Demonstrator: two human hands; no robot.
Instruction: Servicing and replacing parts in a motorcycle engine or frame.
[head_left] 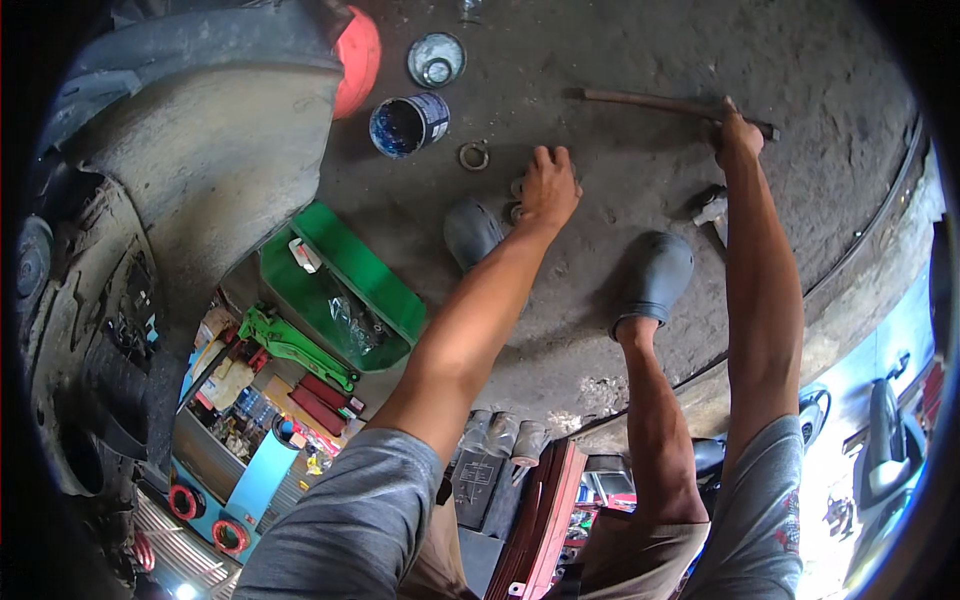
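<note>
My right hand (740,138) is closed around a long brown bar (650,99) near its thicker right end. The bar lies almost level across the dark floor. My left hand (550,190) is low over the floor, its fingers bent downward; whatever they may hold is hidden. Small round metal pieces (516,212) sit right beside that hand, partly covered by it. A metal ring (483,149) lies a little to the left. Below my right hand, next to the forearm, is a hammer (712,210), its handle partly hidden.
An opened can (436,116) with dark blue inside lies near its round lid (448,50). A green metal tray (390,290) holds a clear plastic bag. A vehicle's body panel (240,130) rises at left. My grey clogs (657,272) stand between my arms. A black cable (870,235) runs at right.
</note>
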